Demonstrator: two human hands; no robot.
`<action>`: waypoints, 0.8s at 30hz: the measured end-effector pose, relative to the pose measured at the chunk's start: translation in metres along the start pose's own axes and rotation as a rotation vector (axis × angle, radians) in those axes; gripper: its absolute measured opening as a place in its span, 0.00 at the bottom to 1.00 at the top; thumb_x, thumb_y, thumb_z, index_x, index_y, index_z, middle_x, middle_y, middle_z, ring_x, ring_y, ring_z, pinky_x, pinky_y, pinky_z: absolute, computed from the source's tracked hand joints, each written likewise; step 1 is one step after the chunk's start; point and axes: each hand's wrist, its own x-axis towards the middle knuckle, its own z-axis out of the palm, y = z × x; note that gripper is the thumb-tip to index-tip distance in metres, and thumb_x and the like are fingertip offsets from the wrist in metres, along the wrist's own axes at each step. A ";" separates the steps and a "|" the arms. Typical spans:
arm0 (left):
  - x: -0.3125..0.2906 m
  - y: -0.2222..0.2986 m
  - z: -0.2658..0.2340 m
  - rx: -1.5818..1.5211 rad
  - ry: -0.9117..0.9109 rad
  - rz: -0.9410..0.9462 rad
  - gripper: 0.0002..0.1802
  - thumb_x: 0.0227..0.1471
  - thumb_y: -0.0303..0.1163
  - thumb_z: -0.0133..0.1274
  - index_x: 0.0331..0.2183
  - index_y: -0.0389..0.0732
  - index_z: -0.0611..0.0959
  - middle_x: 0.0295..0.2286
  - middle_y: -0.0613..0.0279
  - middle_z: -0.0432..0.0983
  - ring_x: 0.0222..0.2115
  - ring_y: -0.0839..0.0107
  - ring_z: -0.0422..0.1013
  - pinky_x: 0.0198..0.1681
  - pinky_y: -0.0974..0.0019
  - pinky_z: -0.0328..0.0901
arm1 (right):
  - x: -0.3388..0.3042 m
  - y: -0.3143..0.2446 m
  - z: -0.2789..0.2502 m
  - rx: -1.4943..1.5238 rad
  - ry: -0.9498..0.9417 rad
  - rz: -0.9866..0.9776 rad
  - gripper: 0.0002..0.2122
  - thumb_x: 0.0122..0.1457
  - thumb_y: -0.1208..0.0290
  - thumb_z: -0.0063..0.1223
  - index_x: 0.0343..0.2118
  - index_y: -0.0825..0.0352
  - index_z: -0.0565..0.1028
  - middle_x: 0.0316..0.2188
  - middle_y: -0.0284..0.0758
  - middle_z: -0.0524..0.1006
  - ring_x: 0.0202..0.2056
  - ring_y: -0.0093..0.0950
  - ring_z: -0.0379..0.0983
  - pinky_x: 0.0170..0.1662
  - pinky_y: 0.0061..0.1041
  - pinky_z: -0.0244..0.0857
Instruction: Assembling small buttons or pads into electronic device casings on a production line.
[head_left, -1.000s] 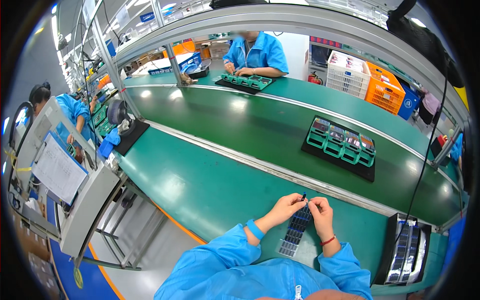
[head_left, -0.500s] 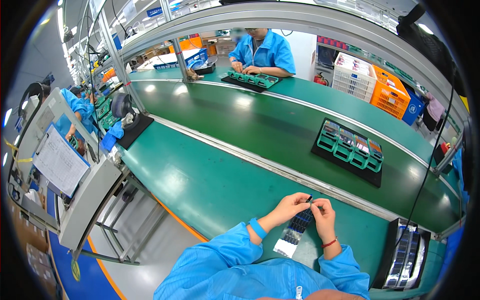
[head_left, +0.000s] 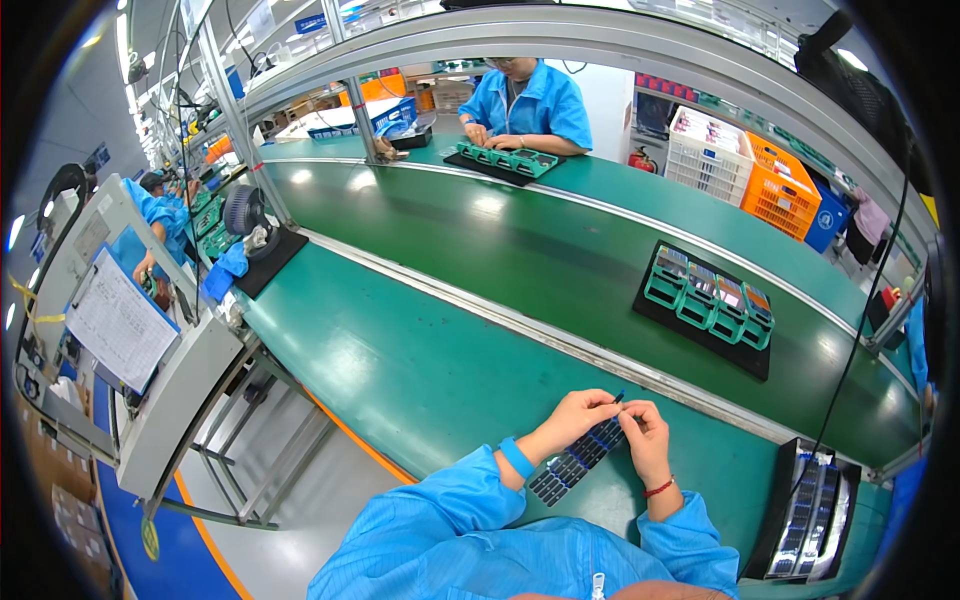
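Note:
A narrow sheet of black rectangular pieces in rows [head_left: 572,468], with blue bits between them, slants over the green worktop in front of me. My left hand [head_left: 578,418] pinches its far end, where a small dark piece with a blue tip sticks up between the fingers. On the same end, fingertips almost meeting the left ones, my right hand [head_left: 646,432] is closed on the sheet's right corner. Exactly what each fingertip grips is too small to tell. The sheet's near end hangs or lies close to my left sleeve.
Right of me, a black tray [head_left: 805,510] holds more such sheets. Beyond a metal rail, a black board with green framed modules [head_left: 710,300] rides the green conveyor belt [head_left: 480,250]. Across it, a co-worker [head_left: 525,105] handles similar modules. A clipboard [head_left: 122,320] and a small fan [head_left: 248,215] stand left.
The sheet's near end has swung left, and its bright glare has gone, so the dark pieces show. The board of green modules has shifted slightly right along the belt. My hands have barely moved.

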 end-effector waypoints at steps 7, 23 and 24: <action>0.002 -0.005 0.000 -0.053 0.006 0.002 0.10 0.53 0.31 0.52 0.34 0.35 0.79 0.27 0.68 0.74 0.28 0.82 0.67 0.32 0.75 0.64 | 0.003 0.012 0.000 0.098 0.038 -0.003 0.02 0.55 0.79 0.53 0.29 0.70 0.73 0.36 0.31 0.71 0.34 0.17 0.68 0.35 0.15 0.65; -0.001 -0.001 -0.003 0.214 0.103 0.152 0.10 0.52 0.32 0.53 0.30 0.34 0.80 0.23 0.66 0.74 0.24 0.81 0.67 0.27 0.73 0.63 | 0.004 0.007 0.006 -0.202 0.135 -0.018 0.08 0.54 0.75 0.56 0.22 0.70 0.72 0.24 0.30 0.70 0.25 0.16 0.64 0.26 0.16 0.59; -0.001 -0.001 -0.003 0.214 0.102 0.153 0.10 0.52 0.32 0.53 0.30 0.34 0.80 0.23 0.66 0.74 0.24 0.81 0.67 0.27 0.73 0.63 | 0.004 0.008 0.005 -0.217 0.140 0.008 0.09 0.54 0.74 0.56 0.20 0.70 0.71 0.21 0.29 0.69 0.23 0.16 0.62 0.25 0.16 0.57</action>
